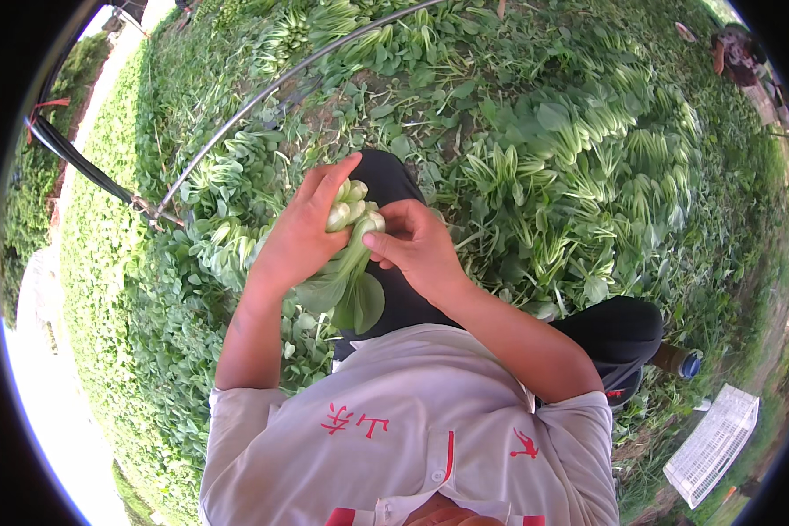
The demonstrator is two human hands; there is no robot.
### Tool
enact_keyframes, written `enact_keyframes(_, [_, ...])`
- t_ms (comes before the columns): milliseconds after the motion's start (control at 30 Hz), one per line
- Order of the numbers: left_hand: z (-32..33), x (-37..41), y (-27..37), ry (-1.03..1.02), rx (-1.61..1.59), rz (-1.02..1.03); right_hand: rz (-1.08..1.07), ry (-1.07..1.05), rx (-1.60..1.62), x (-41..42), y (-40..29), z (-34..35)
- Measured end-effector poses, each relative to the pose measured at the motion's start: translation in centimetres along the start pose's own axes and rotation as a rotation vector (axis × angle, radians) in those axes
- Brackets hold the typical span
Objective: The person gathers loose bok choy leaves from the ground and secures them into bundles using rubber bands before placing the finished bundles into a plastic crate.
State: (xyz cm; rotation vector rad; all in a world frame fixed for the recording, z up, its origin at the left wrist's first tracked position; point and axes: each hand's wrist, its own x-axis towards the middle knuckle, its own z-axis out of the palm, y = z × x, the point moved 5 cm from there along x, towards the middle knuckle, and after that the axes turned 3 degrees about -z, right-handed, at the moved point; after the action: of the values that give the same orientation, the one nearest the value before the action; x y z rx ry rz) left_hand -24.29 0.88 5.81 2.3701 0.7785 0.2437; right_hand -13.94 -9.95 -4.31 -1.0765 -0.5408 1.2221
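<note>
My left hand (308, 227) is closed around several small heads of bok choy (350, 209), their pale stem ends pointing up and away from me. At the bunch's right side, my right hand (415, 244) holds one more head of bok choy (361, 253) between thumb and fingers near its base. Green leaves (368, 302) hang down towards my body. Both hands are above my dark-trousered leg (388, 174), close together. Parts of the fingers are hidden behind the stems.
Cut bok choy (572, 135) lies in rows to the right, with more piles (227, 243) at left. A curved metal pole (269, 89) crosses ahead. A white plastic crate (713, 444) and a bottle (689, 365) are at lower right. Another person (740, 56) is at far upper right.
</note>
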Motion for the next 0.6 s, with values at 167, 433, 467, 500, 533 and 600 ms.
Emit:
enact_keyframes(167, [-1.1,1.2,-0.7,-0.194,-0.012,-0.067,0.023,0.115,-0.076,-0.1,0.1,1.1])
enact_keyframes(433, [-2.0,1.6,-1.2,-0.383,-0.076,-0.093,-0.045,0.122,-0.105,0.7,1.6,1.8])
enact_keyframes(467, [-2.1,1.5,-1.2,-0.386,-0.086,-0.075,-0.096,0.129,-0.183,1.0,1.9,1.7])
enact_keyframes(500, [-1.9,1.5,-0.9,-0.39,-0.104,-0.054,-0.089,0.143,-0.175,0.9,1.7,1.5])
enact_keyframes(533, [-1.5,1.3,-0.2,-0.376,-0.084,-0.042,-0.084,0.159,-0.166,0.7,1.3,1.5])
enact_keyframes(600, [-1.0,0.8,0.5,-0.249,-0.005,-0.033,-0.124,0.2,-0.147,0.4,1.1,1.4])
